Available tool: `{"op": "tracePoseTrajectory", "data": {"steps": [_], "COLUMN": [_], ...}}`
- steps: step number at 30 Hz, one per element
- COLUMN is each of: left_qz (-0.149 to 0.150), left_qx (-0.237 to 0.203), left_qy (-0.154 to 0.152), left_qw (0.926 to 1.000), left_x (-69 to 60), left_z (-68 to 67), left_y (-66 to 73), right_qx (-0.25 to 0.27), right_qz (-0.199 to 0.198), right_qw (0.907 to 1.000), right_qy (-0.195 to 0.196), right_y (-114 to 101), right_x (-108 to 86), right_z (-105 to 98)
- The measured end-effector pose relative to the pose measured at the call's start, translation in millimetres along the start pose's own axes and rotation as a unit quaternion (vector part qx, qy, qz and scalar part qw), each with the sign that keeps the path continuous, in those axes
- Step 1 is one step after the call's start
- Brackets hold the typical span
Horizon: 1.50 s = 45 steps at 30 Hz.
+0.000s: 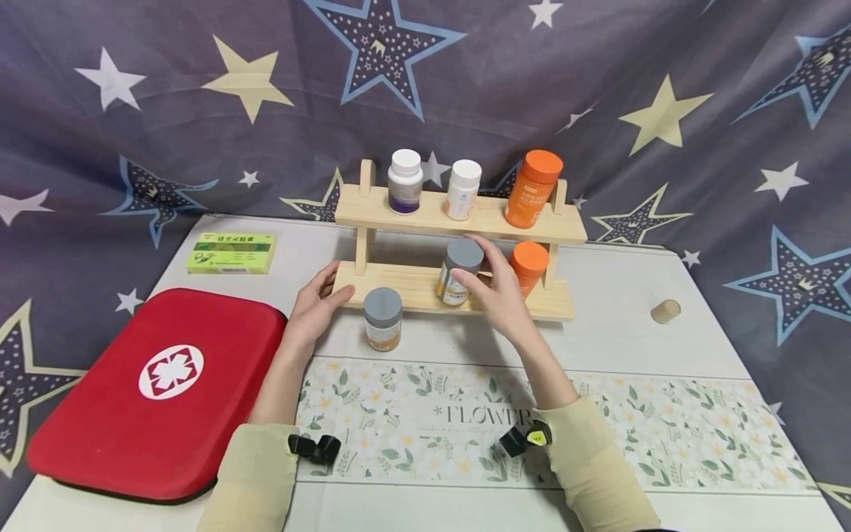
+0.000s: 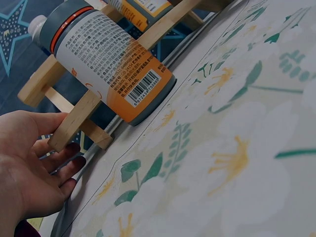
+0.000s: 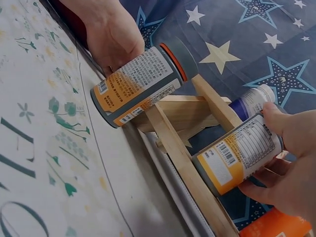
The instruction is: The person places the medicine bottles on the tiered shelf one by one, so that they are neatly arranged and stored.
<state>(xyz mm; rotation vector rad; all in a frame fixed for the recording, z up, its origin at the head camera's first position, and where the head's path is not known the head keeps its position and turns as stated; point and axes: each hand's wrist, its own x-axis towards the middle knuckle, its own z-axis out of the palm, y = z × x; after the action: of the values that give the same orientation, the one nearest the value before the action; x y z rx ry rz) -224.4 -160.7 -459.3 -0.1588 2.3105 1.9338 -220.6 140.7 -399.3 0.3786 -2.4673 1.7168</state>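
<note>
A two-tier wooden shelf (image 1: 415,288) stands at the back of the table. At its left end, my left hand (image 1: 312,307) holds the lower board, thumb at the front and fingers partly hidden behind. My right hand (image 1: 497,292) grips a grey-lidded supplement bottle (image 1: 459,270) from the right. That bottle is upright at the lower board; its barcode label (image 3: 227,154) shows in the right wrist view. To the right of the hand, an orange bottle (image 1: 530,260) on the same board is partly covered. Another grey-lidded bottle (image 1: 383,319) stands on the table before the shelf.
The upper board carries a white-capped purple-label bottle (image 1: 405,181), a small white bottle (image 1: 462,190) and a large orange bottle (image 1: 534,188). A red first-aid case (image 1: 219,355) and a green medicine box (image 1: 233,253) lie left. A small tan cylinder (image 1: 666,311) is at right.
</note>
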Motion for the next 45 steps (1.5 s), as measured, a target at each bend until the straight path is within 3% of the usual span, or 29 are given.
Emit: {"op": "tracePoseTrajectory", "data": {"steps": [31,40,45], "left_qz": [-0.002,0.001,0.002], "left_qx": [0.004,0.003,0.006], "left_qy": [0.000,-0.002,-0.002], "left_qw": [1.0000,1.0000,1.0000], "left_x": [-0.4,0.0,0.1], "left_z": [0.1,0.7,0.1], "left_y": [-1.8,-1.7,0.0], "right_qx": [-0.007,-0.015,0.001], "right_qz": [-0.012,-0.001,-0.018], "right_qw": [0.9990,0.9991,0.9987], "right_qy": [0.043,0.039,0.048], "right_y": [4.9,0.9,-5.3], "right_x": [0.1,-0.9,-2.8], "right_z": [10.6,6.6,2.8]}}
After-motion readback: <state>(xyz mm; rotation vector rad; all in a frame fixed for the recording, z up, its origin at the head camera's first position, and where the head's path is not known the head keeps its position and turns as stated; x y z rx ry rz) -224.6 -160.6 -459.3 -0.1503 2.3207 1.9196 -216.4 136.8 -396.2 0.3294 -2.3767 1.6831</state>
